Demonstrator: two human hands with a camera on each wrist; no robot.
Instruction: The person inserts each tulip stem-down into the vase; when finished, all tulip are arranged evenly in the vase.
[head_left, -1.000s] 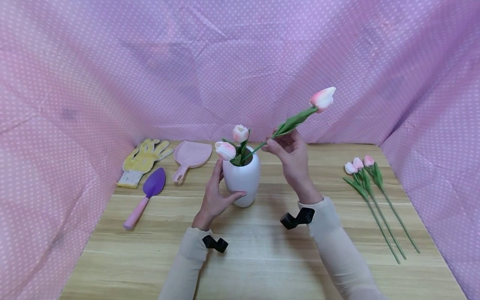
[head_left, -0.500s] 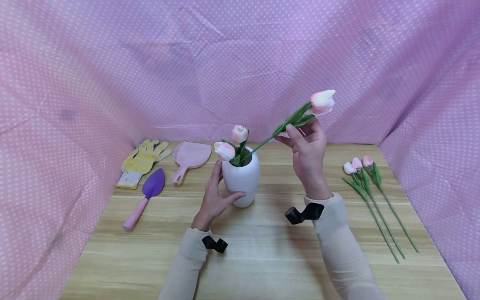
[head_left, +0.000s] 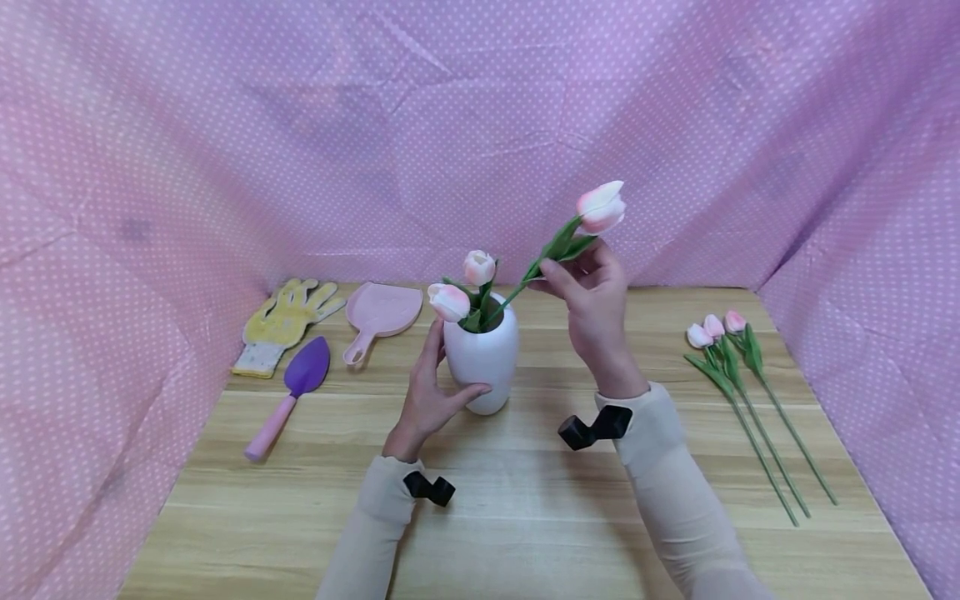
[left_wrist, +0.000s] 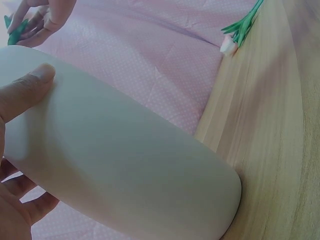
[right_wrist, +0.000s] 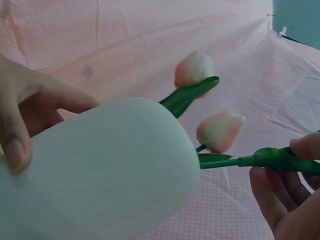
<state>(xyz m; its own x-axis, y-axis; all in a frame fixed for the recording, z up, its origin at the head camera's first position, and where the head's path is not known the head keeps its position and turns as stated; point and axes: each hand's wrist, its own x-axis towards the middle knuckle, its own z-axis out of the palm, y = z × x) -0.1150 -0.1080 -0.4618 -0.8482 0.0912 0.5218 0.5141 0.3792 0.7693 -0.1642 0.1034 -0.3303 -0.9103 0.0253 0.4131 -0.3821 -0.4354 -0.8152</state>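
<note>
On a wooden table (head_left: 540,500), we see a left hand (head_left: 427,402) grip a white vase (head_left: 487,362) while a right hand (head_left: 597,315) pinches a leaning tulip (head_left: 557,243), its stem inside beside two more blooms (head_left: 479,267). Three tulips (head_left: 732,362) lie near the right edge; glove (head_left: 281,322), trowel (head_left: 306,368) and dustpan (head_left: 385,310), toward the far left corner.

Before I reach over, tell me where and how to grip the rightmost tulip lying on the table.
Probably pinch the rightmost tulip by its stem, just below the leaves, coming from above on the right. The stem there is thin, bare and lies apart from the two neighbouring tulips, both on its left.
</note>
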